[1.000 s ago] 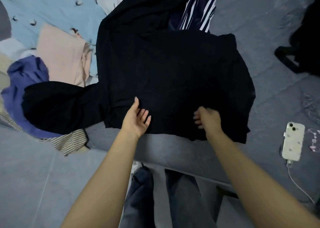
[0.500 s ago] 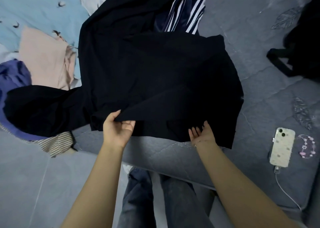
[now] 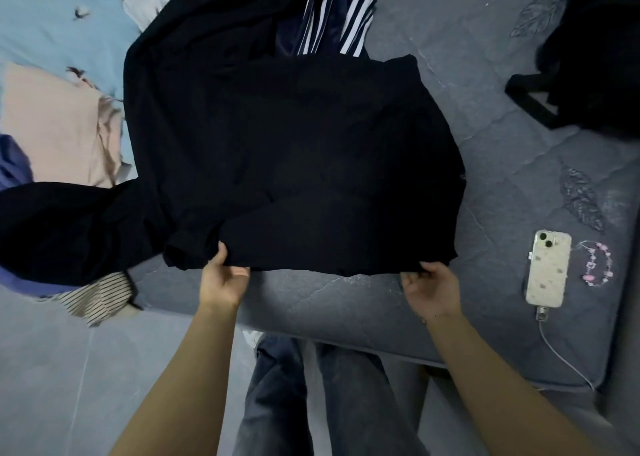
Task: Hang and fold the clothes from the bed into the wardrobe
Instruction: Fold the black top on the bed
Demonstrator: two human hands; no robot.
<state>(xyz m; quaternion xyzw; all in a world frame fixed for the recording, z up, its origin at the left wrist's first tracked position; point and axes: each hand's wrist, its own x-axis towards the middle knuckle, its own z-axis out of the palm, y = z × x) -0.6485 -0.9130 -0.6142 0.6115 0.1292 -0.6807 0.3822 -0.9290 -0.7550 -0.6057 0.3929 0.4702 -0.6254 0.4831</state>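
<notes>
The black garment (image 3: 291,157) lies spread over the grey bed (image 3: 346,303), its near hem just short of the mattress edge, with a fold of cloth raised along that hem; the left hand (image 3: 223,279) takes the hem at its left end, thumb on top of the cloth and fingers tucked under it, so this grip is closed on the fabric; the right hand (image 3: 429,291) takes the same hem at its right corner, fingers curled into the cloth, this grip also holding the garment; the two hands are well apart, with the hem stretched between them and the body of the garment lying beyond them; one black sleeve (image 3: 65,230) trails off to the left, over a purple garment (image 3: 14,159) and a thin-striped cloth (image 3: 98,296) that hangs off the bed's edge; further left lie a pale pink garment (image 3: 48,126) and a light blue one (image 3: 52,15); at the far side a navy piece with white stripes (image 3: 332,15) shows from under the black cloth; to the right on the bed rest a phone (image 3: 547,272) in a pale case with a cable (image 3: 561,355) plugged in, a beaded bracelet (image 3: 597,263) just beside it, and a black bag (image 3: 595,60) at the far right; the person's jeans-clad legs (image 3: 311,396) stand against the bed.
</notes>
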